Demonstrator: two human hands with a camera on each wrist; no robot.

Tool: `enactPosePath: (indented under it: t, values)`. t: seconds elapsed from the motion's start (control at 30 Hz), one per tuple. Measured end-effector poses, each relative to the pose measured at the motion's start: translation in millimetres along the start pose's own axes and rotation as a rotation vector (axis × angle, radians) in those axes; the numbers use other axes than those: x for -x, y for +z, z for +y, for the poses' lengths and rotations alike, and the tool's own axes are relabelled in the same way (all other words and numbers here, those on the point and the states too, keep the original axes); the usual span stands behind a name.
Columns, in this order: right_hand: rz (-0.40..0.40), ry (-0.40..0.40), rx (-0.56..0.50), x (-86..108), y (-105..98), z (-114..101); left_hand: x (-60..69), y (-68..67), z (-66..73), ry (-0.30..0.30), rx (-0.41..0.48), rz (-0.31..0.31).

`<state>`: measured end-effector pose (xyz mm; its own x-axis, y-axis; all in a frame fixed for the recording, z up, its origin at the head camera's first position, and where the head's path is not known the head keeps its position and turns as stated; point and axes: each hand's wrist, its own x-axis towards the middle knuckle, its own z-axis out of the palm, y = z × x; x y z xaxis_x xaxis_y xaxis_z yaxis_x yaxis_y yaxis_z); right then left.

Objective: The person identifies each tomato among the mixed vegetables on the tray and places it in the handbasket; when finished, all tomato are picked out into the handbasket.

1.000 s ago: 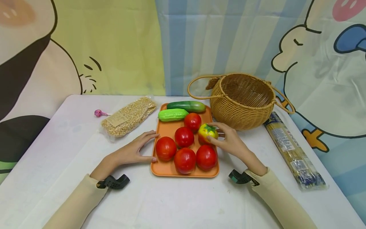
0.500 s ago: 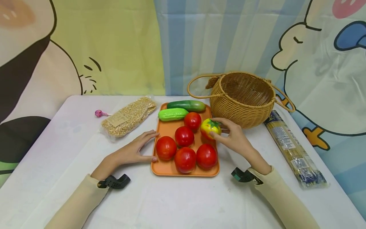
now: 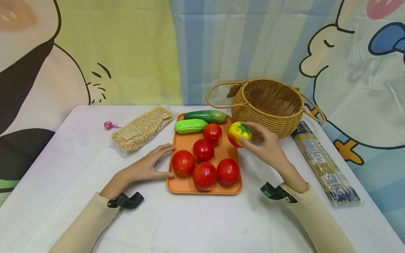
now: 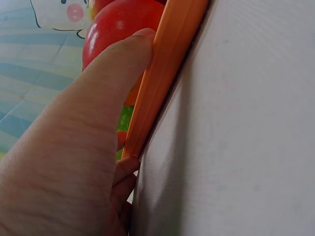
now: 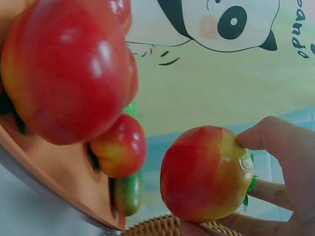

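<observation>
My right hand (image 3: 267, 144) pinches a red and yellow toy tomato (image 3: 238, 134) between thumb and fingers, above the right edge of the orange tray (image 3: 186, 141). In the right wrist view the tomato (image 5: 204, 174) has its green leafy end toward the palm. Several red tomatoes (image 3: 204, 176) lie on the tray, with a light green cucumber-like vegetable (image 3: 191, 125) and a dark green cucumber (image 3: 205, 116) at its far end. My left hand (image 3: 147, 167) rests at the tray's left side, fingers spread, its thumb and fingertips touching the rim (image 4: 165, 73).
Just behind my right hand stands a wicker basket (image 3: 269, 109) with two handles. A packet of noodles (image 3: 326, 167) lies along the right side. At the left are a bag of yellow kernels (image 3: 142, 128) and a pink lollipop (image 3: 108, 125). A printed curtain (image 3: 202, 52) hangs behind the table.
My right hand has lifted the tomato off the tray and carried it right and up, toward the basket. My left hand has stayed at the tray's edge.
</observation>
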<state>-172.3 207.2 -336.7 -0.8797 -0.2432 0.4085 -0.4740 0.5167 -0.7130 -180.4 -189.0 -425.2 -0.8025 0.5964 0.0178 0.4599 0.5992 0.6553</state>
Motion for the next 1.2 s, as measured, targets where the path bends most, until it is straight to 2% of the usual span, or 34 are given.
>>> enactPosePath:
  t: [0.37,0.57,0.7,0.93,1.2]
  values:
    - [0.17,-0.056,-0.072,-2.9,-9,-4,2.1,-1.0,-1.1,0.01,-0.007,0.005]
    - [0.251,-0.056,-0.128,-8.7,-13,-7,3.7,-4.4,-2.0,0.016,-0.015,0.02]
    - [0.279,-0.072,-0.16,-11.4,-15,-8,3.7,-4.7,-2.0,0.0,-0.007,0.01]
    - [0.322,-0.103,-0.174,-14.3,-20,-4,0.1,-4.6,-0.6,0.03,-0.01,0.008]
    - [0.363,-0.166,-0.201,-21.3,-26,6,-0.3,-0.2,0.6,0.025,-0.002,0.005]
